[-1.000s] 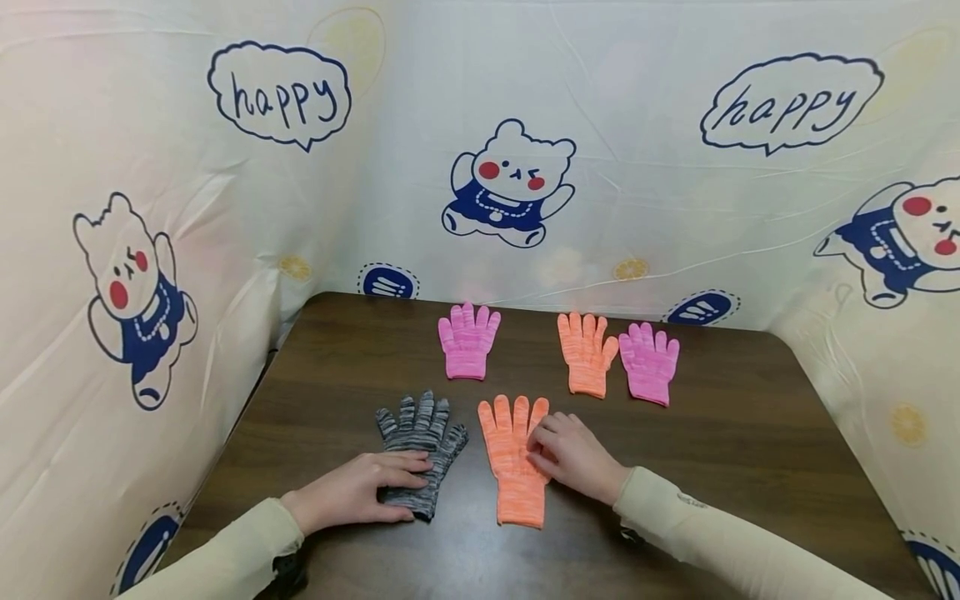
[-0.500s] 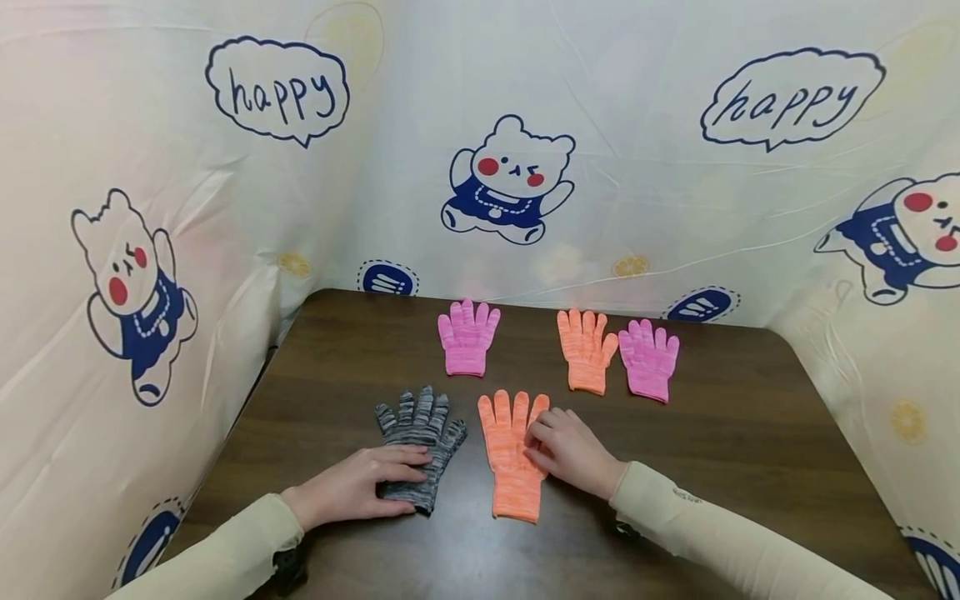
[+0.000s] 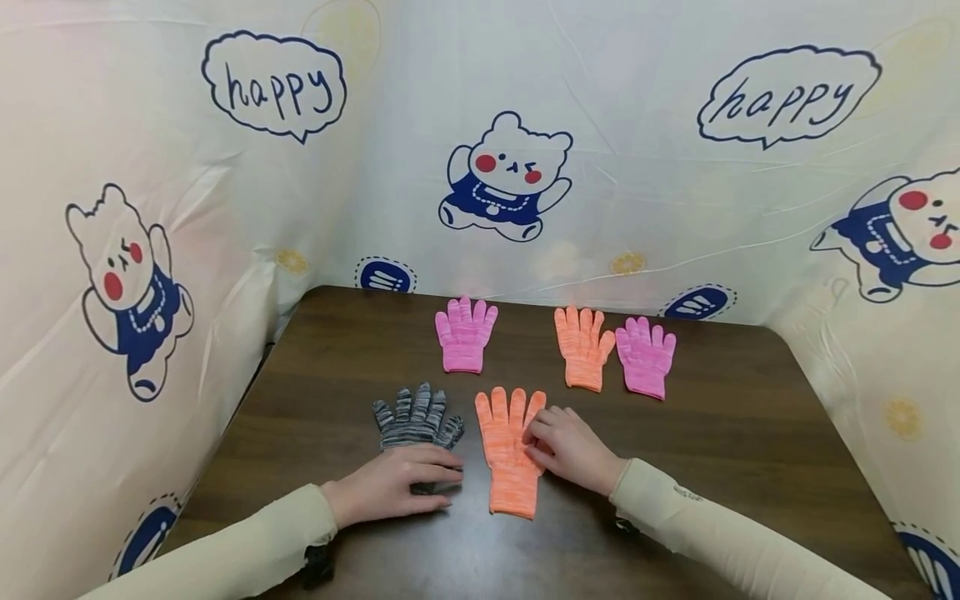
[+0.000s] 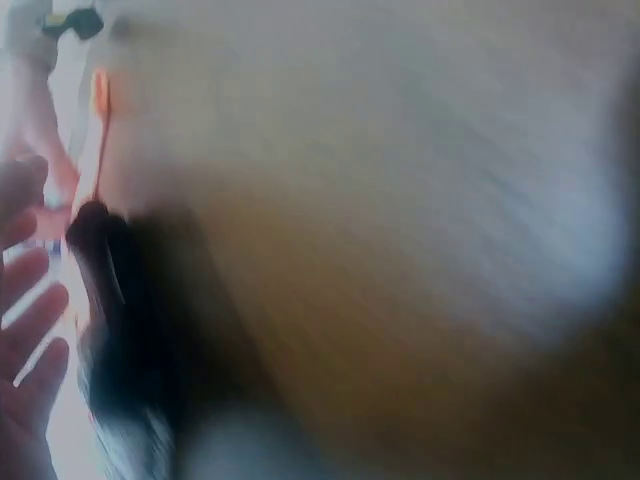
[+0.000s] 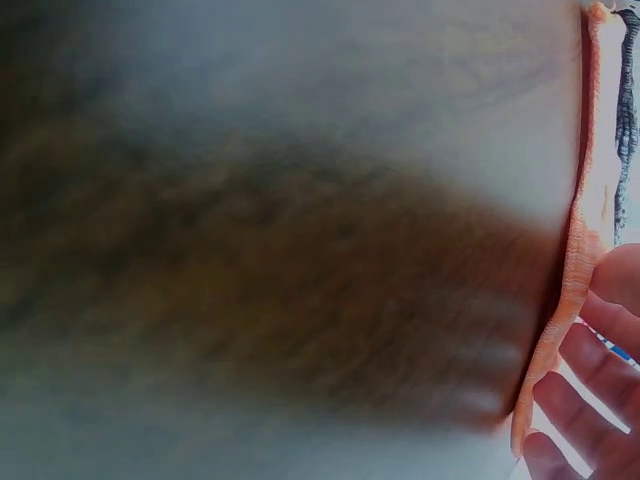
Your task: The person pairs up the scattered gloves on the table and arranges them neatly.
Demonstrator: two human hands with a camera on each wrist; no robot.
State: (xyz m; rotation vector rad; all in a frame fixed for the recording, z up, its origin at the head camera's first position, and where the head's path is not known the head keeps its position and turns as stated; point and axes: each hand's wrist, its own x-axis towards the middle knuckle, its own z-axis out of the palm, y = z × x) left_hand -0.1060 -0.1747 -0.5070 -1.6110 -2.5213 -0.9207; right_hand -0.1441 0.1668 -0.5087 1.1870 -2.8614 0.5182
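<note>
A grey-and-black striped knit glove [image 3: 415, 419] lies palm-flat on the table with its fingers pointing away. My left hand [image 3: 393, 483] is over its lower part and hides most of the cuff; the fingers are loosely extended. The left wrist view is blurred, but the fingers [image 4: 38, 320] appear apart from the dark glove [image 4: 125, 310]. To the right lies an orange knit glove [image 3: 513, 467]. My right hand [image 3: 573, 452] rests at its right side, covering its thumb area. In the right wrist view, loosely bent fingers [image 5: 580, 410] touch the orange glove's edge [image 5: 570, 285].
Along the back of the dark wooden table [image 3: 360, 350] lie a pink glove [image 3: 465, 336], a second orange glove [image 3: 583, 350] and another pink glove [image 3: 646, 358]. The last two lie side by side. A printed cloth [image 3: 637, 183] encloses the table's back and sides.
My left hand has shifted right and slightly nearer, from the grey glove's palm to over its cuff. The right hand stays at the orange glove, whose cuff has swung slightly left.
</note>
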